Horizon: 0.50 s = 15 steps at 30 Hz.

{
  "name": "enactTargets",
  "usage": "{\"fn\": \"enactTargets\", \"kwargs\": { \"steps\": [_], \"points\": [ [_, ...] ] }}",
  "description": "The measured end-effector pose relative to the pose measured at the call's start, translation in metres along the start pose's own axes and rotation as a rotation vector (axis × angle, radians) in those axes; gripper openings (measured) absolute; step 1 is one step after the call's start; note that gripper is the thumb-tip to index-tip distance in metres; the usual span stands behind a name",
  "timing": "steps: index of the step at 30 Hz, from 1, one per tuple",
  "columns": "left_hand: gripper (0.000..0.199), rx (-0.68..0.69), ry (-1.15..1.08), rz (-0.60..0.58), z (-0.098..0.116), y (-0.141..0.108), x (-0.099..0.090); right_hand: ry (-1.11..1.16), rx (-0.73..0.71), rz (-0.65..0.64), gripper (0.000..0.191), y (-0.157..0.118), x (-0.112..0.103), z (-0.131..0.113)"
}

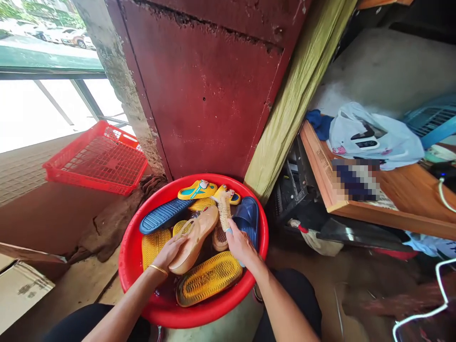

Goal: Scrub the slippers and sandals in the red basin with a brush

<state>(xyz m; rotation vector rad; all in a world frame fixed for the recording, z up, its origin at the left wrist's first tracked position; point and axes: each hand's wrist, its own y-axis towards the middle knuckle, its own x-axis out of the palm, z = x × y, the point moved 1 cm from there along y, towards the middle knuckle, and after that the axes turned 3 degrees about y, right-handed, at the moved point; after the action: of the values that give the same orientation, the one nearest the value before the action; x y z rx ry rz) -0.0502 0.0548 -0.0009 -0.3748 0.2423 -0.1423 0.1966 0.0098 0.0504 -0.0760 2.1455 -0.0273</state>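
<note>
A beige sandal (200,233) is held by my left hand (172,251), its fingers wrapped over the near left side, above a red basin (199,320). My right hand (240,244) grips a scrub brush (224,212) by its blue handle end, bristles pointing up and away, just right of the sandal. Inside the basin lie a yellow slipper (210,279) with its ridged sole up, a dark blue sole (166,215) at the left, a dark blue slipper (247,218) at the right, and small yellow slippers (197,190) at the back.
Behind the basin stands a dark red door (210,95) beside a yellow-green curtain (295,99). A red crate (99,159) is at the left, with a cardboard box (23,294) below it. On the right, a wooden table (416,190) carries a plastic bag (377,135).
</note>
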Motion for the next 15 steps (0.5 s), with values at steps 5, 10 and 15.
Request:
{"fn": "enactTargets", "kwargs": {
  "steps": [5,10,15],
  "points": [
    [0.045,0.050,0.096,0.092,0.000,0.003,-0.006,-0.185,0.157,-0.138,0.062,-0.006,0.016,0.013],
    [0.039,0.285,0.597,0.177,0.009,-0.003,-0.014,-0.150,0.186,-0.168,0.066,0.007,0.026,0.020],
    [0.044,0.429,0.873,0.213,0.002,-0.001,-0.017,-0.059,0.176,-0.148,0.058,0.021,0.032,0.020]
  ]
}}
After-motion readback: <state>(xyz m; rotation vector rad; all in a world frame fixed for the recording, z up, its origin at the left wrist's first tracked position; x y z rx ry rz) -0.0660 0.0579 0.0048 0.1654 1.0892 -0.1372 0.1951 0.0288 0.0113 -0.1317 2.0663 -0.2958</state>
